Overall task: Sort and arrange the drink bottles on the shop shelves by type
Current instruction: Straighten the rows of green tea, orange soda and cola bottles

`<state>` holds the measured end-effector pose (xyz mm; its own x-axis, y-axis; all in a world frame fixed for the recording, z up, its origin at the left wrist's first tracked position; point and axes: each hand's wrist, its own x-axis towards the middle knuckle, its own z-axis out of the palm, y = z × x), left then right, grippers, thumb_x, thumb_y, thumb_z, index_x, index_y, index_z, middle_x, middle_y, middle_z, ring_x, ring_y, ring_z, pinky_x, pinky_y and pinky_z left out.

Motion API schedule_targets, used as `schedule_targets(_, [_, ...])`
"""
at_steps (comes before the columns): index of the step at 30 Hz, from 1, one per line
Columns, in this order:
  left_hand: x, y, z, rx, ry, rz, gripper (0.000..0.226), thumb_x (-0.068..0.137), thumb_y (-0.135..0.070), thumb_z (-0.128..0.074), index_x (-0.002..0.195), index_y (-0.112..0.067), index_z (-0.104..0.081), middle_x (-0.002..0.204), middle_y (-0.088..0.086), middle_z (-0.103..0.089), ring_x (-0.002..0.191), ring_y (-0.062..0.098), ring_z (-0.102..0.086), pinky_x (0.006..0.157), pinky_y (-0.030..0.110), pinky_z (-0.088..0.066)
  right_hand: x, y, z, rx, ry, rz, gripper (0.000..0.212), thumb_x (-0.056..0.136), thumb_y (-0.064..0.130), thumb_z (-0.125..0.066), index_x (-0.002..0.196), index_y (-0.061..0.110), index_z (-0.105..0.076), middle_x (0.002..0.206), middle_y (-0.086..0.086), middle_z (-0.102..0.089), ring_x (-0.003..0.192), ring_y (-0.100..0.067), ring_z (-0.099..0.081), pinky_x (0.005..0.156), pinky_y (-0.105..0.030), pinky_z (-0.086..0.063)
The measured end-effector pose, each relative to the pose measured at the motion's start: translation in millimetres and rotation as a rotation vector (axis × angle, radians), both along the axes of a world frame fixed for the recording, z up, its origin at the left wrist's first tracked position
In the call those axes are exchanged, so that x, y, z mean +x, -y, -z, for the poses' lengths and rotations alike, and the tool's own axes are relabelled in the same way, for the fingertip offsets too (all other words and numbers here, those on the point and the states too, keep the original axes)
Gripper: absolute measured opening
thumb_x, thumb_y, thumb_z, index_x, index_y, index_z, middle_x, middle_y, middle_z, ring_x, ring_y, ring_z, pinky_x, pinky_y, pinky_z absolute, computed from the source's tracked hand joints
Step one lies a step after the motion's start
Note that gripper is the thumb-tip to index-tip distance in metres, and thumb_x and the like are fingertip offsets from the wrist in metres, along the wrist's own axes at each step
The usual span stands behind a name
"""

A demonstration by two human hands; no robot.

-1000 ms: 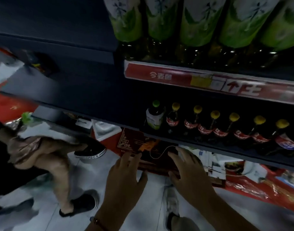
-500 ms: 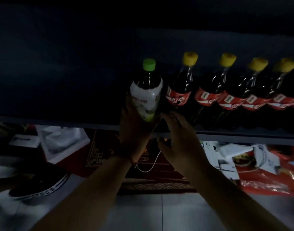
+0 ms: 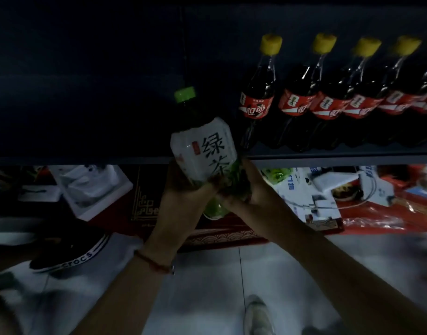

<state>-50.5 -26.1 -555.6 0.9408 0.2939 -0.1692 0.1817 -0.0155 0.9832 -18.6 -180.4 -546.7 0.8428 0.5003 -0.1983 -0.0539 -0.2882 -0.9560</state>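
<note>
Green tea bottle (image 3: 202, 151) tilted, base in both-hand grip: left hand (image 3: 183, 197), right hand (image 3: 243, 189).

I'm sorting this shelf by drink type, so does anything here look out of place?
Yes. The green tea bottle, green-capped with a white label, is the only one unlike the yellow-capped cola bottles lined up on the shelf. It is tilted, off the shelf, gripped by the left hand and right hand.

Probably a dim shop: shelf (image 3: 328, 154) with cola bottles (image 3: 256, 102) in a row (identical red labels).
</note>
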Motion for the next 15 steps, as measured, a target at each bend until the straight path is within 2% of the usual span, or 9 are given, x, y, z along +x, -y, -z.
schedule_targets(2, [-38.7,-1.1,-17.7,-0.076,-0.075,0.029,0.07,0.072,-0.034,-0.085,0.132,-0.014,-0.055,0.118,0.005,-0.07,0.105,0.016,-0.069,0.079,0.028,-0.059,-27.6,6.6,-21.2,0.059,-0.192,-0.016,0.058,0.077,0.047,-0.073,0.128,0.048,-0.046,0.119,0.02,-0.065,0.113,-0.004,-0.061,0.091,-0.027,-0.053])
schedule_targets(5, [-98.7,0.7,-58.6,-0.32,-0.238,0.173,0.072,0.077,-0.03,-0.085,0.139,-0.027,-0.048,0.128,0.0,-0.068,0.112,0.015,-0.067,0.084,0.026,-0.057,-76.3,19.5,-73.1,0.126,-0.345,-0.028,0.054,0.076,0.028,-0.078,0.121,0.039,-0.051,0.109,0.016,-0.07,0.101,-0.007,-0.068,0.078,-0.023,-0.056])
schedule_targets(7, [-126.8,3.5,-91.1,-0.381,-0.272,0.295,0.052,0.095,-0.015,-0.065,0.143,-0.014,-0.045,0.135,0.012,-0.062,0.112,0.027,-0.065,0.084,0.023,-0.054,-112.9,30.2,-117.5,0.146,-0.406,0.019,0.063,0.073,0.019,-0.079,0.128,0.03,-0.051,0.113,0.005,-0.07,0.103,-0.016,-0.069,0.079,-0.028,-0.057])
schedule_targets(8, [-141.2,4.5,-106.7,-0.388,-0.28,0.309,0.044,0.102,-0.009,-0.051,0.144,-0.003,-0.042,0.137,0.021,-0.058,0.103,0.032,-0.066,0.08,0.021,-0.052,-132.2,35.7,-142.2,0.158,-0.427,0.058,0.065,0.071,0.018,-0.078,0.13,0.028,-0.051,0.115,0.002,-0.07,0.103,-0.019,-0.069,0.078,-0.03,-0.057])
schedule_targets(9, [-154.0,10.9,-132.0,-0.428,-0.292,0.287,0.043,0.104,-0.012,-0.045,0.144,0.002,-0.041,0.133,0.024,-0.059,0.092,0.028,-0.068,0.081,0.024,-0.054,-150.9,41.4,-166.9,0.161,-0.439,0.095,0.066,0.071,0.018,-0.077,0.13,0.027,-0.051,0.115,0.0,-0.07,0.103,-0.02,-0.069,0.078,-0.031,-0.057])
schedule_targets(10, [-170.0,18.3,-162.4,-0.473,-0.291,0.302,0.046,0.101,-0.023,-0.047,0.143,-0.005,-0.045,0.126,0.017,-0.065,0.089,0.022,-0.071,0.079,0.027,-0.057,-169.3,47.5,-191.7,0.165,-0.447,0.131,0.067,0.071,0.017,-0.077,0.132,0.027,-0.05,0.116,0.0,-0.07,0.104,-0.019,-0.069,0.079,-0.032,-0.058])
schedule_targets(12, [-184.9,40.9,-233.6,-0.4,-0.399,0.288,0.055,0.085,-0.047,-0.057,0.135,-0.026,-0.055,0.12,0.0,-0.072,0.105,0.016,-0.071,0.083,0.032,-0.058,-202.2,60.5,-241.0,0.184,-0.457,0.215,0.065,0.074,0.013,-0.075,0.132,0.028,-0.05,0.117,0.001,-0.07,0.106,-0.019,-0.068,0.082,-0.034,-0.058])
schedule_targets(13, [-198.7,48.4,-266.9,-0.417,-0.435,0.329,0.054,0.08,-0.051,-0.06,0.13,-0.032,-0.059,0.12,-0.004,-0.072,0.11,0.017,-0.069,0.083,0.033,-0.057,-217.3,68.8,-264.0,0.205,-0.468,0.26,0.065,0.075,0.011,-0.074,0.132,0.028,-0.05,0.117,0.001,-0.07,0.106,-0.02,-0.068,0.083,-0.035,-0.057])
schedule_targets(15, [-212.2,62.7,-316.1,-0.354,-0.449,0.396,0.048,0.078,-0.053,-0.065,0.122,-0.035,-0.064,0.118,-0.004,-0.073,0.107,0.018,-0.07,0.078,0.032,-0.057,-244.9,89.9,-305.9,0.268,-0.481,0.327,0.067,0.077,0.009,-0.072,0.137,0.025,-0.048,0.121,-0.003,-0.069,0.11,-0.025,-0.067,0.087,-0.04,-0.056])
